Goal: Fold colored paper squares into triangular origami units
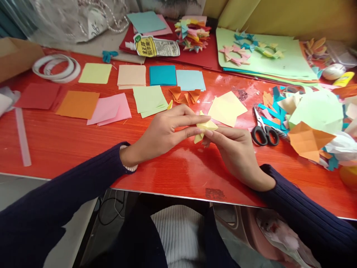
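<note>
Between my two hands is a small piece of folded yellow paper [206,125], held just above the red table [178,167]. My left hand [170,128] pinches it from the left, with fingers along its top. From the right, my right hand [232,147] grips its lower edge between thumb and fingers. Part of the folded paper is hidden by the fingers. Just beyond my hands lie pale yellow paper squares [227,108] and several small folded orange pieces [184,96]. A tiny yellow folded piece [170,105] shows behind my left hand.
Paper square stacks, including orange [78,104], pink [110,109] and blue [163,75], spread across the left and middle. Black-handled scissors [264,130] lie right, beside paper scraps [315,111]. At the back are a glue pouch [156,45], paper rings [192,33] and tape rolls [57,68].
</note>
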A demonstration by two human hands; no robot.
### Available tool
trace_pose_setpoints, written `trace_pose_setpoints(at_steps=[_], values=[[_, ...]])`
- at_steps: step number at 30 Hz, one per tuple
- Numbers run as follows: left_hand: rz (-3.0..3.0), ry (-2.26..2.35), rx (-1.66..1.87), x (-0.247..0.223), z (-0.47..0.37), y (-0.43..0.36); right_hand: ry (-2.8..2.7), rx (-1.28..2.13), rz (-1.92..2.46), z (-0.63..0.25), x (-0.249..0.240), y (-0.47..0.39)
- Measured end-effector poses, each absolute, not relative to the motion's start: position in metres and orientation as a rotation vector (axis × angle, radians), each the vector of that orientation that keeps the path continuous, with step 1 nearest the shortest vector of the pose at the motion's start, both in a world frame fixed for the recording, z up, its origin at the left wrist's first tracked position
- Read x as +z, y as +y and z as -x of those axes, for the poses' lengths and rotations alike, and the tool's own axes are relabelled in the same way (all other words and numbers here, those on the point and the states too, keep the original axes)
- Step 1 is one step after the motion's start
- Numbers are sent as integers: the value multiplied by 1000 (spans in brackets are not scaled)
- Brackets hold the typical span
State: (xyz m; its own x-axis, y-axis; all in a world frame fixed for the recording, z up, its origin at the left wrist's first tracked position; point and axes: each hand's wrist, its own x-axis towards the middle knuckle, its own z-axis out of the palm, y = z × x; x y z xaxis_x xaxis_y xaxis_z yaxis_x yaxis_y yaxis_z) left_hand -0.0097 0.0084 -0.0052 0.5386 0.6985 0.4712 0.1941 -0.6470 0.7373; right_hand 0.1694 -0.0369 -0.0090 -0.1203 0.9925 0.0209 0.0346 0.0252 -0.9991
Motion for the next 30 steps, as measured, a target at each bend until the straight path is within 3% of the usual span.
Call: trace_pose_setpoints(at_steps=[9,24,30], values=[[-2029,708,1109,-7,7,6,-1407,1052,1121,-170,-15,-38],[-2336,712,1090,-2,13,4,-1506,1124,1127,-171,-8,-41],[-2141,864,1153,1,12,6,-1403,1098,1164,-174,-7,-35]])
